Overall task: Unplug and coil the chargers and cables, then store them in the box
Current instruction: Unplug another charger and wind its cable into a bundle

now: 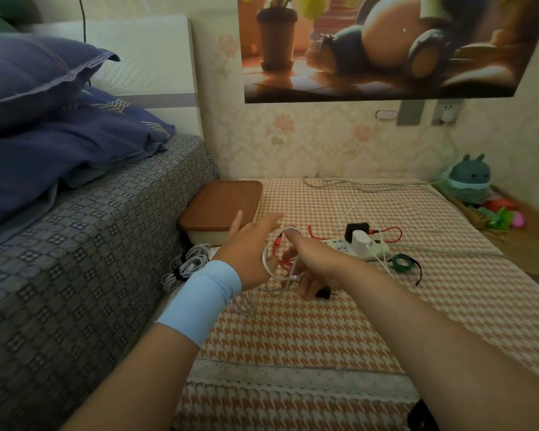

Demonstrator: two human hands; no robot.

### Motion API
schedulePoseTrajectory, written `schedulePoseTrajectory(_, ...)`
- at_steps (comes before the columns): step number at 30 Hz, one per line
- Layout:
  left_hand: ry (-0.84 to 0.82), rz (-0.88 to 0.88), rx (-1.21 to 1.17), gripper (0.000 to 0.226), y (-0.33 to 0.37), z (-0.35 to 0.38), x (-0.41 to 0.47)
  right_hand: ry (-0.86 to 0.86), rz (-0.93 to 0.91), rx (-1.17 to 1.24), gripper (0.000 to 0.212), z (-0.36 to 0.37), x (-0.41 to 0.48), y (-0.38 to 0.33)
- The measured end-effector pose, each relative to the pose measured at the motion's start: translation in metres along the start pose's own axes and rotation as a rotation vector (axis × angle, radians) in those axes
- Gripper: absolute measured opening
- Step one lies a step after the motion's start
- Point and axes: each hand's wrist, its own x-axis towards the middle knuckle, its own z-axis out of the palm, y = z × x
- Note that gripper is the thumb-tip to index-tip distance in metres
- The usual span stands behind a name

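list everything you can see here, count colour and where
box: 1, cream, brown lid on, beside the bed
power strip: 1, white, middle of the cloth
black charger: 1, plugged into the strip
white charger: 1, plugged into the strip
red cable: 1, from the strip toward the hands
white cable: 1, looped round the left hand
coiled cables: several, white, tied, in front of the box
green strap: 1, right of the strip
plush toy: 1, teal, far right
pillows: 2, blue, on the bed
left hand: fingers straight
right hand: pinches the white cable
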Motion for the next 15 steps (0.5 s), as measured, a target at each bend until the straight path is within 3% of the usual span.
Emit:
schedulePoseTrajectory(2, 0.069, 0.125, -0.181, 0.081, 0.010, 0.001, -0.002, 0.005, 0.014, -0.031, 0.060, -0.003, 0.000, 0.001)
schedulePoseTrajectory(5, 0.188, 0.236, -0.322, 0.035, 0.021, 0.007, 0.001, -0.054, 0.001, -0.046, 0.033, -0.011, 0.000, 0.002)
schedulePoseTrajectory(6, 0.224, 0.173, -0.366, 0.023, 0.023, 0.006, 0.003, -0.087, -0.005, -0.028, 0.026, -0.015, -0.002, 0.002)
schedulePoseTrajectory(9, 0.265, -0.084, -0.449, 0.023, 0.016, -0.001, 0.008, -0.122, -0.022, 0.082, 0.025, -0.028, -0.009, 0.000)
schedulePoseTrajectory(12, 0.203, -0.264, -0.320, 0.018, 0.003, -0.004, 0.014, -0.001, -0.124, 0.095, 0.028, -0.040, -0.012, 0.000)
schedulePoseTrajectory(15, 0.161, -0.373, -0.171, 0.013, 0.002, -0.004, 0.021, -0.106, -0.229, 0.114, 0.045, -0.040, -0.019, -0.001)
